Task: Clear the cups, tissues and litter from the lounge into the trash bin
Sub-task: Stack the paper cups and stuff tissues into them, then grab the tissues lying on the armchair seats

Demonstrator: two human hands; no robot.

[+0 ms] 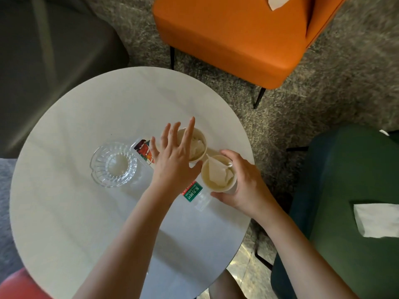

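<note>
Grips upright cup (216,175) in right hand (244,186), left hand (172,156) spread above bottle (193,193) lying diagonally on worktop (86,212).

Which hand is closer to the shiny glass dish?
Left. The left hand hovers open just right of the glass dish; the right hand is farther right, gripping a paper cup.

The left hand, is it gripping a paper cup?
No, the left hand is open with fingers spread over the far cup; only the right hand grips the near cup.
</note>
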